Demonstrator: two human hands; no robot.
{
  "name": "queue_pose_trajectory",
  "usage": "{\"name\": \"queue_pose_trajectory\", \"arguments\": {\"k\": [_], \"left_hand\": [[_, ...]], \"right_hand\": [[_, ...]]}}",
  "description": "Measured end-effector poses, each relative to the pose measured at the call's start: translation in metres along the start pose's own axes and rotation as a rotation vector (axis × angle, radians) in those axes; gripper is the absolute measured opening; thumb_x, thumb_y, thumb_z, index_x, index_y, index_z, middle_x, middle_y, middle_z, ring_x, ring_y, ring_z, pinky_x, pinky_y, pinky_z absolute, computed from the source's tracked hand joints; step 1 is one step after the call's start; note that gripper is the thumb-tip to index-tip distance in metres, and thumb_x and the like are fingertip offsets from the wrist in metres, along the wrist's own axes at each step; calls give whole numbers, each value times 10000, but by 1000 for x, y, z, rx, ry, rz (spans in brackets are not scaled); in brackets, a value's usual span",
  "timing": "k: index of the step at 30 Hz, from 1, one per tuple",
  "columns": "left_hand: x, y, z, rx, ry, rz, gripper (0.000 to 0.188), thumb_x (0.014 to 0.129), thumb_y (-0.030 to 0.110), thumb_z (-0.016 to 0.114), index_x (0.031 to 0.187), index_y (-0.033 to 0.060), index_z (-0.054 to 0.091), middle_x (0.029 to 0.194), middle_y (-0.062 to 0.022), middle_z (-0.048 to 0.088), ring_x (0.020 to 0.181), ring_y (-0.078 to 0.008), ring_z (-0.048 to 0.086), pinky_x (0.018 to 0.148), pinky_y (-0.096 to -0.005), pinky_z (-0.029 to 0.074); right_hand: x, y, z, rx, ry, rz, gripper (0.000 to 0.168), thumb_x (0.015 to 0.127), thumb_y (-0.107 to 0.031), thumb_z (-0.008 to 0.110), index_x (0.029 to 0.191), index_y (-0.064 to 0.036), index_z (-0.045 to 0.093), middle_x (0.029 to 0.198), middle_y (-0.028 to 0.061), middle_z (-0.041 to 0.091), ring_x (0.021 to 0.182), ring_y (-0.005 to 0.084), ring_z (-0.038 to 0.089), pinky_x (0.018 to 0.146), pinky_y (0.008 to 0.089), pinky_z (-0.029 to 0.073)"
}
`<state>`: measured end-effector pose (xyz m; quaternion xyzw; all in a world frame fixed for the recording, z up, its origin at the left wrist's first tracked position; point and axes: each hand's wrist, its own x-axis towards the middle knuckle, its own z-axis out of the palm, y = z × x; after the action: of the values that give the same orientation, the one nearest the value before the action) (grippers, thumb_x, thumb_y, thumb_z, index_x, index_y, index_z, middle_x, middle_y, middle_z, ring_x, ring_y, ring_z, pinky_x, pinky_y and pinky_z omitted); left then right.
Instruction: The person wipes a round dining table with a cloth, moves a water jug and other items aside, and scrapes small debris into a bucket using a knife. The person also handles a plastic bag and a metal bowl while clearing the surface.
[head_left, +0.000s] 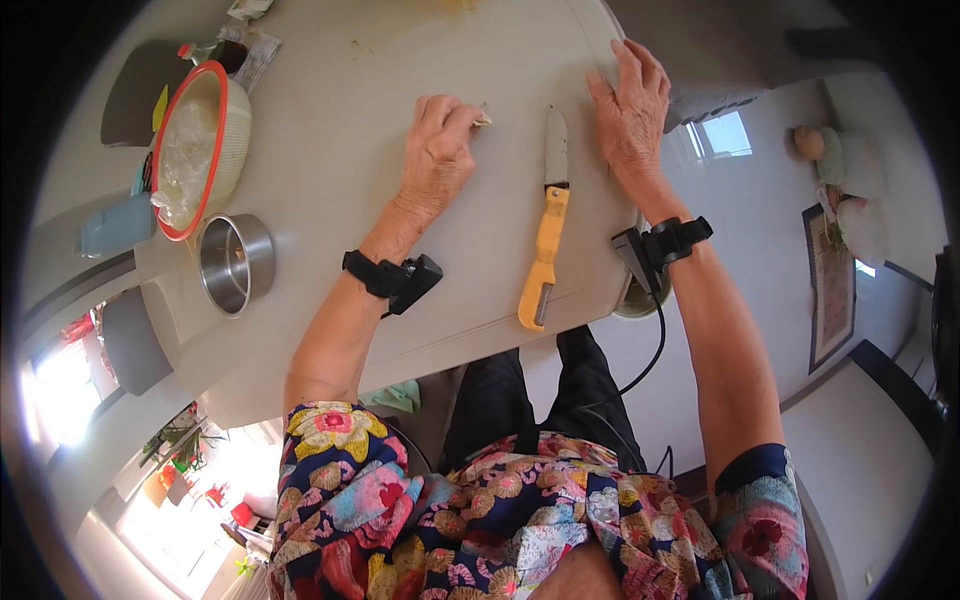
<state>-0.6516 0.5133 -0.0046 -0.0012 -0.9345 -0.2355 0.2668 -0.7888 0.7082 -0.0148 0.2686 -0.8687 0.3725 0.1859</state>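
My left hand (442, 146) is over the table, fingers curled round a small crumpled whitish piece (482, 119), perhaps a bit of cloth or paper, that pokes out at the fingertips. A knife with a yellow folding-style handle (550, 232) lies on the table between my hands, its spotted blade (556, 146) pointing away from me. My right hand (634, 105) rests at the table's right edge, fingers somewhat spread, with nothing seen in it; its palm is hidden. Both wrists carry black strapped devices.
On the left of the table (337, 150) stand a red-rimmed plastic basket (241, 142) with clear plastic bags, a round steel pot (259, 259) and a bottle with a red cap (225, 54). A container (637, 301) is partly hidden below the right edge. A black cable hangs from the right wrist device.
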Motion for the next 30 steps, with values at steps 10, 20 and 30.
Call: {"name": "queue_pose_trajectory", "arguments": {"k": [10, 20, 30], "left_hand": [[-6, -3, 8, 27, 122, 32, 309, 698, -130, 689, 947, 49, 655, 908, -89, 610, 879, -289, 574, 745, -378, 500], [-9, -8, 2, 88, 97, 37, 255, 732, -88, 695, 940, 54, 654, 898, -85, 612, 869, -291, 581, 734, -368, 510], [-9, -4, -2, -253, 143, -195, 181, 774, -38, 693, 943, 21, 666, 907, -97, 621, 859, -267, 607, 710, -345, 525]], "right_hand": [[-71, -73, -78, 48, -509, 194, 549, 689, -362, 803, 1047, -23, 563, 1016, 146, 550, 920, 339, 588, 690, 431, 496], [-88, -99, -57, -80, -496, 222, 284, 707, -113, 674, 891, 45, 525, 894, 193, 555, 830, 352, 606, 637, 460, 496], [-81, -85, -75, 241, -555, 452, 265, 728, -144, 606, 858, 70, 521, 738, 208, 567, 706, 360, 584, 648, 427, 476]]}}
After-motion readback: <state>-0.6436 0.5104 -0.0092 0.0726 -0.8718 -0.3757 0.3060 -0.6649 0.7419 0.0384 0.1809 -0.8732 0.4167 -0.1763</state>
